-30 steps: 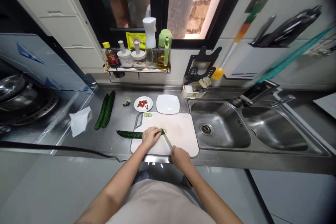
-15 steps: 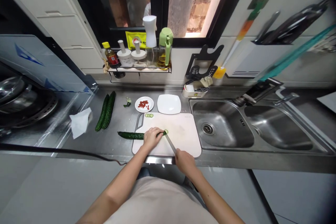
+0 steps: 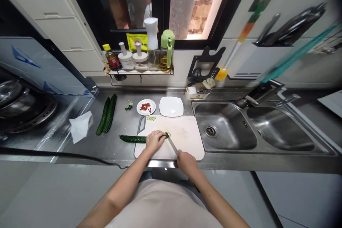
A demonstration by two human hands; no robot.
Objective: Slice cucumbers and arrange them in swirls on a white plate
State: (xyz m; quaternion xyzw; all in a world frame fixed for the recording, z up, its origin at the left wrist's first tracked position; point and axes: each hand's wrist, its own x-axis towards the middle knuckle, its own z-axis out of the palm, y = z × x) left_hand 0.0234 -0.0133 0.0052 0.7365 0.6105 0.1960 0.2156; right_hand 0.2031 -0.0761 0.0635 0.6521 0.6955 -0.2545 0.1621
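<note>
A dark green cucumber (image 3: 133, 139) lies across the left part of a white cutting board (image 3: 187, 146), its far left end over the steel counter. My left hand (image 3: 155, 140) is wrapped over its right portion. In my right hand (image 3: 186, 160) is a knife (image 3: 172, 145), whose blade slants up-left to the cucumber's cut end. A pale slice (image 3: 169, 134) shows beside the blade tip. Several cucumber slices (image 3: 151, 118) rest at the board's upper left corner.
Behind the board stand a small plate (image 3: 139, 108) of red pieces and a white square plate (image 3: 171, 107). Two cucumbers (image 3: 107, 115) and a white tissue (image 3: 80, 127) lie left. The sink (image 3: 227, 128) is right. A condiment rack (image 3: 155, 72) hangs behind.
The camera view has shifted slightly. Both hands keep nearly the same place, with the knife blade still at the cucumber's cut end.
</note>
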